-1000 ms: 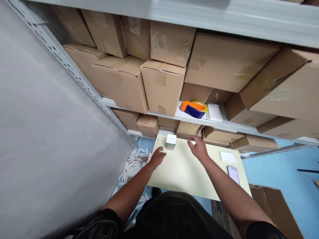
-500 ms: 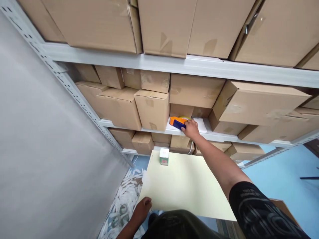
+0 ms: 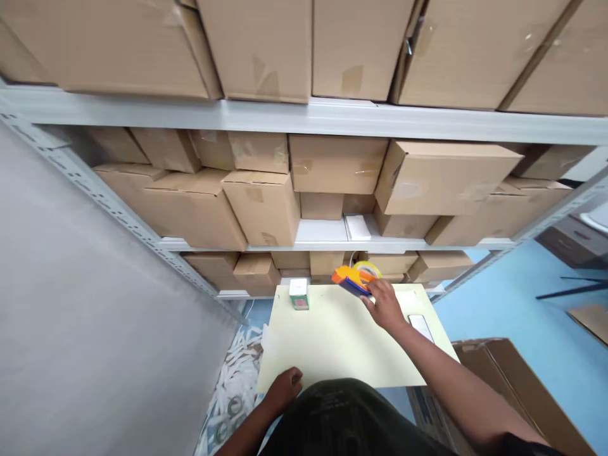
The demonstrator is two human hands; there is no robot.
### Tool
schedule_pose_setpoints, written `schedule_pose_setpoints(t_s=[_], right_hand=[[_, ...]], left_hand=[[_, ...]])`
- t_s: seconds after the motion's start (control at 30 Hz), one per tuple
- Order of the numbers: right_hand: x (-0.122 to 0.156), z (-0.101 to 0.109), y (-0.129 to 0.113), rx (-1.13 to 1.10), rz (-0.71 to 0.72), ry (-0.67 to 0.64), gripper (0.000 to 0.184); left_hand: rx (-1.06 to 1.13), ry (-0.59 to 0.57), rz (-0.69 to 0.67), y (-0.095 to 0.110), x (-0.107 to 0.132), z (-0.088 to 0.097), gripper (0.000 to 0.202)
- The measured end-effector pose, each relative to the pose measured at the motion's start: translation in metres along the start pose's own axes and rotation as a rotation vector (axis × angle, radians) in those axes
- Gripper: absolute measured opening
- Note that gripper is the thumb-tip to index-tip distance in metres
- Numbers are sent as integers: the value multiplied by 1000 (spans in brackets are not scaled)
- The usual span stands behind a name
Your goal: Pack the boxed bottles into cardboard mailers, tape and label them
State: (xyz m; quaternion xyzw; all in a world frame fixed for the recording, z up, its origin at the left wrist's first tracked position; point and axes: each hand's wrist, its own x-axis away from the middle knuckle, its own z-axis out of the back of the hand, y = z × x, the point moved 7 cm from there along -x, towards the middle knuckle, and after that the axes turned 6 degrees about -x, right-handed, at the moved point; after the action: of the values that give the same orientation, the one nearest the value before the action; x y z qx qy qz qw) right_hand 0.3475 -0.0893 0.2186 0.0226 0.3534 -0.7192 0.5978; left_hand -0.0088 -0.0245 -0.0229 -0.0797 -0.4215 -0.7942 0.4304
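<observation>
My right hand (image 3: 386,305) is closed around an orange and blue tape dispenser (image 3: 350,278) with a roll of yellow tape on it. The dispenser is in the air over the far edge of the pale yellow table (image 3: 332,342). By the table's near left edge, my left hand (image 3: 284,389) hangs with curled fingers, and nothing shows in it. A small white and green box (image 3: 299,294) stands upright at the far left of the tabletop, to the left of the dispenser. A phone (image 3: 420,327) lies on the right side, close to my right forearm.
Metal shelving (image 3: 266,118) packed with cardboard boxes (image 3: 259,199) rises behind the table. A white pad (image 3: 357,228) lies on the middle shelf. White scraps (image 3: 240,373) cover the floor at left. An open carton (image 3: 513,386) stands at right.
My right hand has lifted the tape dispenser off the middle shelf and brought it down and toward me over the table. The view has shifted right, showing the phone and carton.
</observation>
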Motion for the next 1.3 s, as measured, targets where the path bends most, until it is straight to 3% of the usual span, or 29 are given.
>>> schedule_pose_setpoints(t_s=[0.13,0.23,0.37,0.5,0.63,0.77,0.93,1.03,1.17,1.3], right_hand=[[99,-25,47,62,-120,-32,21],[155,-53,80,118,-179,-82,19],[204,-84,115,181,-288,-179,17],[226,-98,135,205,-360,-249,19],[230,-100,140,192,-392,-275,25],[223,-90,133,155,-460,-196,38],[199,-73,104,32,-509,-27,38],[173,-70,85,-91,-530,-12,35],[133,-74,69,-250,-509,-83,34],[106,-85,59,-415,-392,-235,31]], left_hand=[[-69,-42,-67,27,-13,1,17],[-91,-51,-109,45,-20,0,20],[-81,-58,-104,63,-24,-1,21],[-72,-70,-92,73,-23,-3,21],[-58,-69,-92,71,-21,-7,21],[-33,-63,-78,62,-21,-9,20],[7,-52,-93,53,-18,2,22],[11,-21,-98,51,-12,16,22],[98,111,-38,54,0,31,19],[300,319,99,62,24,24,19]])
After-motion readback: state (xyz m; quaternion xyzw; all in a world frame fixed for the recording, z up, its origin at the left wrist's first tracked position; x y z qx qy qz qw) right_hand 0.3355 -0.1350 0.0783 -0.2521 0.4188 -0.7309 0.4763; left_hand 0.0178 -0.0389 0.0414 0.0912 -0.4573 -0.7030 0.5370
